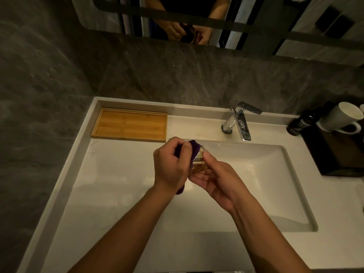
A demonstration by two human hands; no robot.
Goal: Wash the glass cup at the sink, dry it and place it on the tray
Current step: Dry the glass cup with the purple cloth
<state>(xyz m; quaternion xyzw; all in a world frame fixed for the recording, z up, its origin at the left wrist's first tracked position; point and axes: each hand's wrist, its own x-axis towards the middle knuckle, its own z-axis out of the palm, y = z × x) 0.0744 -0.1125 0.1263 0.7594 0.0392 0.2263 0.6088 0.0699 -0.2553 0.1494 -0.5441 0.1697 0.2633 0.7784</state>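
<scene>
Over the white sink basin (256,174), my right hand (214,178) holds a small glass cup (199,163) tilted on its side, thumb on its rim. My left hand (171,164) grips a dark purple cloth (194,148) that is pushed against the cup's mouth; a fold of the cloth hangs out below the left wrist. A bare bamboo tray (129,125) lies on the counter at the back left, behind and to the left of both hands.
A chrome tap (239,121) stands at the back of the basin, no water visibly running. At the right are a dark bottle (300,124), a white mug (341,119) and a dark stand (334,154). A mirror hangs on the grey stone wall.
</scene>
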